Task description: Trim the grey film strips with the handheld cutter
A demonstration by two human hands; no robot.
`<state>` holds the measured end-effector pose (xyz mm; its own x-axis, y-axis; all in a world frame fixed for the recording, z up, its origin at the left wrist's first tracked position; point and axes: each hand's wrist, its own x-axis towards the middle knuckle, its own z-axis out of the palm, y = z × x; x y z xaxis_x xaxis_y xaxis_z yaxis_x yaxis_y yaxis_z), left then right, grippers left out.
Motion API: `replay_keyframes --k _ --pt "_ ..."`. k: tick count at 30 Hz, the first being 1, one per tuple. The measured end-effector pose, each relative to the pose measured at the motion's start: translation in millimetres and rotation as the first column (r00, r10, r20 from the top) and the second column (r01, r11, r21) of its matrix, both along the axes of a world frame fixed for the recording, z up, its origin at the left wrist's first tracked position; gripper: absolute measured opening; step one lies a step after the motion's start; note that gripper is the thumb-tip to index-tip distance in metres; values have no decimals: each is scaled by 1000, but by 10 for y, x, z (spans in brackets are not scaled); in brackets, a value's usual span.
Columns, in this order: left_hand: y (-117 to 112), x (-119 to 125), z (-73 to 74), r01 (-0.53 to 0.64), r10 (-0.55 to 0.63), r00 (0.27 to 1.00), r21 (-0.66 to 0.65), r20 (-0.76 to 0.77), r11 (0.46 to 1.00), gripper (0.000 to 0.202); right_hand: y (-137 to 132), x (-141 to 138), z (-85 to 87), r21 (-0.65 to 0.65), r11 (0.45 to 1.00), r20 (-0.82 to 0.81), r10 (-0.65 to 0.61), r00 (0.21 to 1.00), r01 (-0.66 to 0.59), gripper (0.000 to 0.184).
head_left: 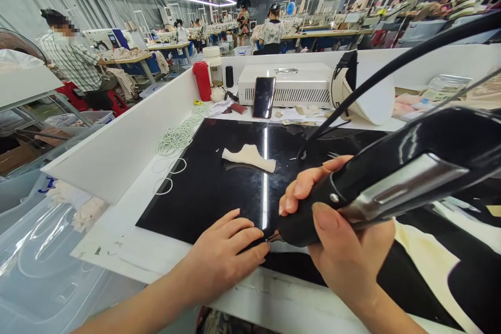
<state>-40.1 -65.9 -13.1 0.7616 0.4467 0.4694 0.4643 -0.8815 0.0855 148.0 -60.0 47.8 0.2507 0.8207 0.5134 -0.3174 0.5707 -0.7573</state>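
My right hand (pixel 332 235) is wrapped round a black, glossy hand tool (pixel 395 177) with a metal strip and a black cable (pixel 391 65) running up and back. Its tip touches the black glossy work plate (pixel 203 188) near the front edge. My left hand (pixel 227 253) lies flat on the plate beside the tip, fingers together and stretched out, pressing on something too small to make out. A cream fabric piece (pixel 249 157) lies further back on the plate.
White partition walls (pixel 117 146) enclose the bench. Pale elastic rings (pixel 178 138) lie at the left, a phone (pixel 263 96) leans on a white machine (pixel 287 86), a red bottle (pixel 202 80) stands behind. Clear plastic bins (pixel 47 255) sit left. Other people work at sewing tables beyond.
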Motion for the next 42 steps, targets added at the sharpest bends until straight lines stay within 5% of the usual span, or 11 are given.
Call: replay_keyframes --k 9,25,31,35,38,42 --pt "67 -24 -12 24 -11 992 -106 123 994 17 -21 28 24 -26 1000 0 -4 1000 4 34" --pt "95 -8 -3 60 -56 997 -83 53 995 20 -58 71 2 -28 999 41 36 999 -35 30" --pt "252 33 80 151 -148 988 -170 31 974 18 15 334 135 -38 989 -3 -140 990 139 38" --pt "548 146 166 279 -283 959 -285 29 917 18 37 446 152 -36 977 -8 -212 977 212 40" --pt "752 234 215 368 -396 918 -410 18 835 40 18 464 128 -20 974 4 -224 975 224 39" --pt "888 307 257 371 -468 883 -572 -26 731 54 2 448 90 -6 978 28 -210 977 210 38"
